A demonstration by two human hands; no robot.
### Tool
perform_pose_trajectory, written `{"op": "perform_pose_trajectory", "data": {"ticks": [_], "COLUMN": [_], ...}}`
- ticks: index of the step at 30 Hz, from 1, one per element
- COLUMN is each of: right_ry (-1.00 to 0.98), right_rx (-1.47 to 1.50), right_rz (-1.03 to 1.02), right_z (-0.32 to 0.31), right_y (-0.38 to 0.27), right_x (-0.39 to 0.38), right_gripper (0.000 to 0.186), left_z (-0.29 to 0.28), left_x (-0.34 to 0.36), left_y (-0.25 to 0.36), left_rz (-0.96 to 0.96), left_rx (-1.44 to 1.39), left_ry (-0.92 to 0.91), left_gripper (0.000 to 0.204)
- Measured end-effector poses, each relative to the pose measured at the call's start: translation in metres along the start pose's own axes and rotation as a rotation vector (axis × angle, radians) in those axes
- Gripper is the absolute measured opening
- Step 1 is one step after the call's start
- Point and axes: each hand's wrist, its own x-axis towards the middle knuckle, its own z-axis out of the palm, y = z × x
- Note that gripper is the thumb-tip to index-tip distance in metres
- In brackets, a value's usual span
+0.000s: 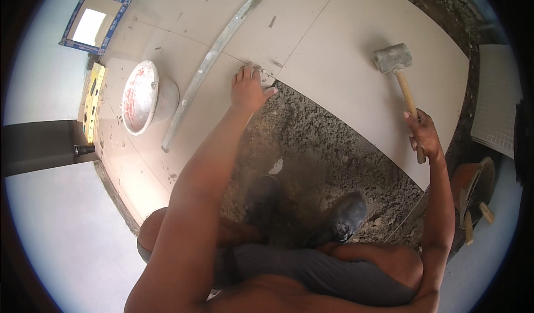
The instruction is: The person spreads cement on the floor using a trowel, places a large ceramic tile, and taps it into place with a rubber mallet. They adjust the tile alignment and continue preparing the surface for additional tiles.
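My right hand (424,132) is wrapped round the wooden handle of a rubber mallet (393,58). The mallet's grey, dusty head is over the large cream floor tile (345,51) on the right; I cannot tell whether it touches. With fingers stretched out, my left hand (250,90) lies at the corner of a tile on the left, where several tiles meet. Small crumbs of mortar lie by its fingertips. Rough grey mortar (317,129) spreads between the tile edges and my dark shoes.
A long metal straightedge (214,51) lies across the left tiles beside a white bucket (158,99) with red smears. A yellow spirit level (92,102) leans by the left wall. At right stand an orange-brown basin (464,185) with wooden handles near it and a stack of light tiles (494,99).
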Motion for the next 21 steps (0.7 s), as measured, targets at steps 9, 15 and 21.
{"op": "perform_pose_trajectory", "data": {"ticks": [9, 15, 21], "right_ry": [0.06, 0.047, 0.048], "right_rx": [-0.036, -0.046, -0.059], "right_rz": [0.027, 0.008, 0.01], "right_z": [0.001, 0.009, -0.001], "right_y": [0.019, 0.026, 0.027], "right_x": [0.001, 0.009, 0.003], "right_gripper": [0.042, 0.038, 0.036], "left_z": [0.006, 0.026, -0.013], "left_x": [0.016, 0.016, 0.035], "left_y": [0.023, 0.027, 0.026], "left_rz": [-0.134, -0.217, -0.174], "left_rx": [0.024, 0.123, -0.009], "left_ry": [-0.171, -0.09, -0.374], "left_gripper": [0.074, 0.067, 0.072]}}
